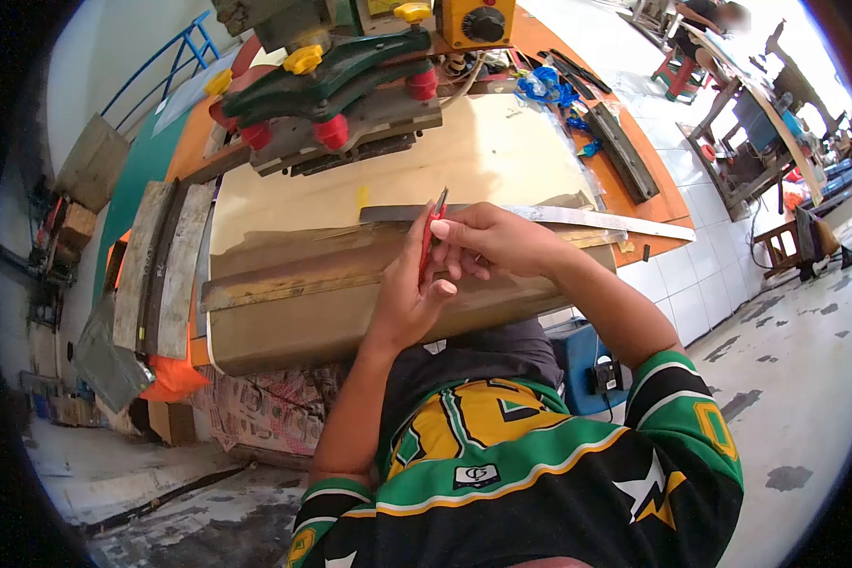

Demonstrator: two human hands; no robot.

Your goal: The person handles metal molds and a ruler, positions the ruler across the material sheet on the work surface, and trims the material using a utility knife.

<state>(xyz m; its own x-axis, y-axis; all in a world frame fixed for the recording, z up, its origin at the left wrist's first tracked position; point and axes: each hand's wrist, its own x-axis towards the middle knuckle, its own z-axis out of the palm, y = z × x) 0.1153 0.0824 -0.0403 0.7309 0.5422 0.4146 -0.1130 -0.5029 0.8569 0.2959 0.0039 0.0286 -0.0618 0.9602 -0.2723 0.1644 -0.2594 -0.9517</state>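
Both hands are together over the front of the work table, around a slim red cutter knife [428, 248] whose dark, narrow tip points up and away from me. My left hand [405, 298] holds its body along the palm and fingers, thumb stretched out to the side. Near the tip end, my right hand [488, 237] is closed, with thumb and fingers at the knife. Just beyond the hands, a long metal straightedge [577, 218] lies across the table. Beneath them is a brown-covered board with a worn wooden strip [293, 281] along it.
A machine head with a green clamp frame [327, 80], yellow knobs and red feet overhangs the back. Metal bars [625, 151] and blue plastic [544, 85] lie at right. Worn planks [151, 275] stand at left. A blue stool [582, 364] is beside me; another person sits far right.
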